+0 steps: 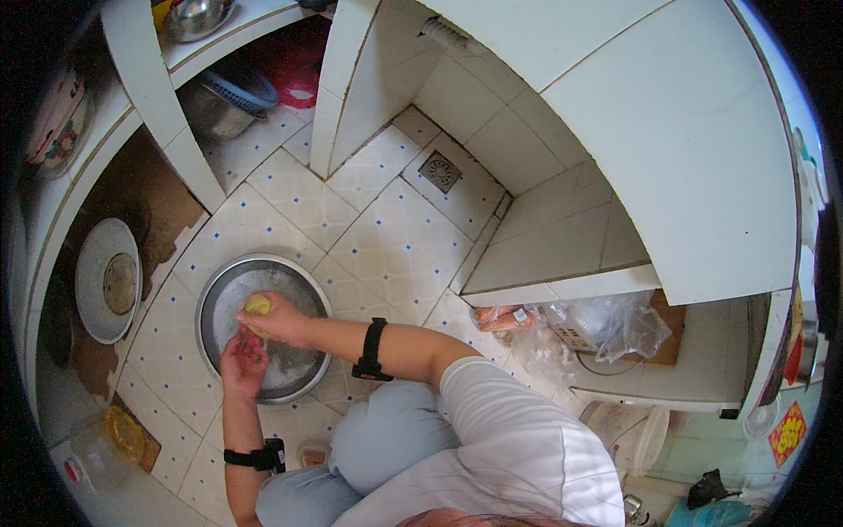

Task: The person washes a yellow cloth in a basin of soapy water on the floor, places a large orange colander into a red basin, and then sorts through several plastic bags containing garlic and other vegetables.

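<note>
A round metal basin point(290, 375) stands on the tiled floor at the left of the view, with whitish, sudsy-looking matter inside. Over it, my right hand point(280, 319) grips a yellowish rounded object point(257, 304), whose kind I cannot settle. Close below, touching or almost touching it, my left hand point(244, 362) is turned palm up with its fingers curled towards the object. Whether the left fingers bear on it is hidden. Black straps with small devices are on both forearms.
A white bowl-like basin point(89, 283) leans in the left cabinet. A blue plastic basket point(244, 92) and a metal pot point(217, 115) sit under the upper shelf. Plastic bags point(619, 323) lie right. A floor drain point(440, 171) is in the recess; cabinet walls edge the floor.
</note>
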`<act>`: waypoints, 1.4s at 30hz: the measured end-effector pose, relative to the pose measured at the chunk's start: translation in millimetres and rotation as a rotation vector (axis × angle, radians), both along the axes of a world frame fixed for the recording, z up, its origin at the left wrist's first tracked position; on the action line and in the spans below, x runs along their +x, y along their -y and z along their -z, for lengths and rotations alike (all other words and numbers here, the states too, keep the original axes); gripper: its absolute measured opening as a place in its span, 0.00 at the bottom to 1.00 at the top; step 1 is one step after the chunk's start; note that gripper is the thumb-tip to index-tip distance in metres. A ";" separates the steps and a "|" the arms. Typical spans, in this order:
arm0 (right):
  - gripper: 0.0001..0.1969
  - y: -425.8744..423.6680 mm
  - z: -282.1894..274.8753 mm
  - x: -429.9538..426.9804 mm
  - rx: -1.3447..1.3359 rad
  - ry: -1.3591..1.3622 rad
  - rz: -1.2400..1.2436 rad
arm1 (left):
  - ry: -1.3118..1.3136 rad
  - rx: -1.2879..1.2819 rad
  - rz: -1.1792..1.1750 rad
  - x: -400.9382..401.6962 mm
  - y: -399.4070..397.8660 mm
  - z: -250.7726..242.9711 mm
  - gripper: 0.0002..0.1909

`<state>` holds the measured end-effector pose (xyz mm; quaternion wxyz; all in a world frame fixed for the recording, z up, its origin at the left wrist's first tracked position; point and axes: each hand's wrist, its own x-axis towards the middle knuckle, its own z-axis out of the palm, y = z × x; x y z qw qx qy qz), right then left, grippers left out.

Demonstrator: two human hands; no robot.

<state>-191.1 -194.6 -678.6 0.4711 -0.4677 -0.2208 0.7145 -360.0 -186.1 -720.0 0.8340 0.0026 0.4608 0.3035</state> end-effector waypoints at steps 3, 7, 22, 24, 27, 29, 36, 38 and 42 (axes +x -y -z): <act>0.13 0.1 22.2 -6.7 0.103 0.432 0.057 | 0.034 -0.025 0.000 5.3 1.2 -0.7 0.10; 0.17 6.6 52.1 4.5 0.102 0.928 -0.182 | 0.023 -0.012 0.032 21.4 -0.9 3.1 0.10; 0.17 21.2 92.1 11.4 0.491 1.604 -0.929 | -0.135 -0.024 0.070 2.1 3.8 3.9 0.18; 0.18 11.5 97.2 19.8 0.384 1.607 -1.183 | -0.120 -0.022 0.072 7.8 3.7 5.8 0.19; 0.17 5.7 91.5 36.3 0.393 1.301 -1.340 | -0.114 0.001 0.080 16.8 4.0 10.5 0.19; 0.17 7.9 61.7 7.4 0.087 0.730 -0.677 | -0.119 -0.020 0.006 -13.4 4.8 8.0 0.18; 0.11 3.6 34.5 15.1 -0.238 -0.449 -0.223 | 0.005 0.029 -0.013 8.2 -5.5 12.0 0.16; 0.08 5.6 12.2 13.2 -0.122 -0.148 -0.016 | 0.029 0.050 -0.046 0.9 -3.7 -13.4 0.14; 0.10 0.5 23.0 11.7 0.080 0.089 0.056 | -0.053 0.000 -0.028 4.3 -2.7 -10.3 0.15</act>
